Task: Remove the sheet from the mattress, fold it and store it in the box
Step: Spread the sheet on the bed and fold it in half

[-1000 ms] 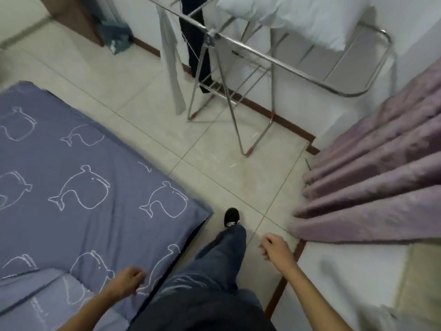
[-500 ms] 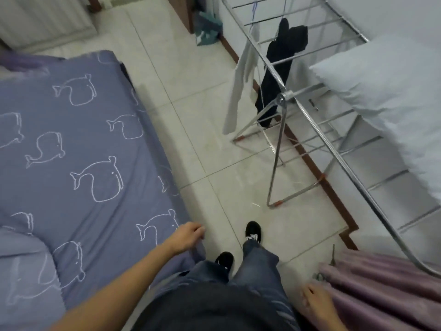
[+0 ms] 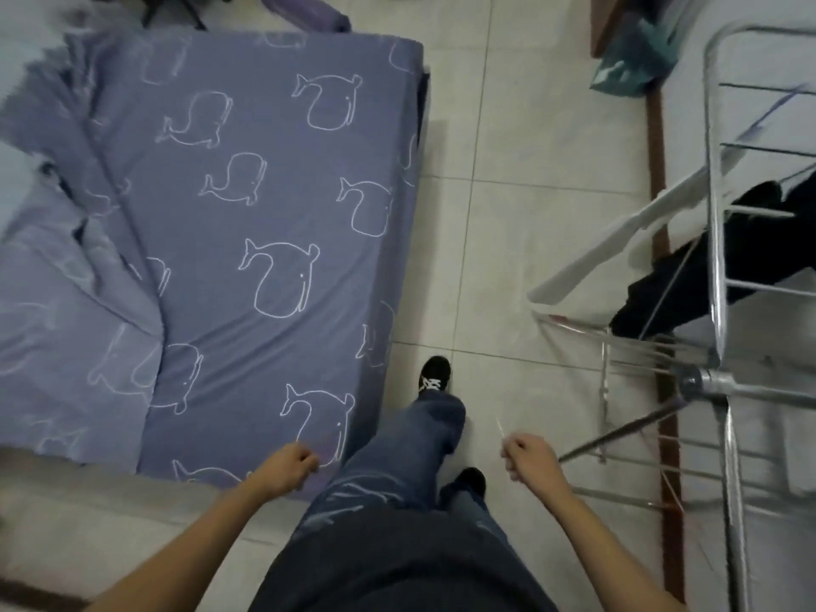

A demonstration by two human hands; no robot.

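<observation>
Right hand (image 3: 527,457) has risen; left hand (image 3: 287,468) apparently loosely curled.

Dark top (image 3: 397,567), perhaps navy, blue jeans (image 3: 430,435) (whitish streaks), black white-laced shoes (image 3: 435,374)

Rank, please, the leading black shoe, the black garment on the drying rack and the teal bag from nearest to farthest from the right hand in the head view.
1. Leading black shoe, on the floor ahead-left of the right hand.
2. Black garment, hanging farther right.
3. Teal bag, by the far wall.
</observation>
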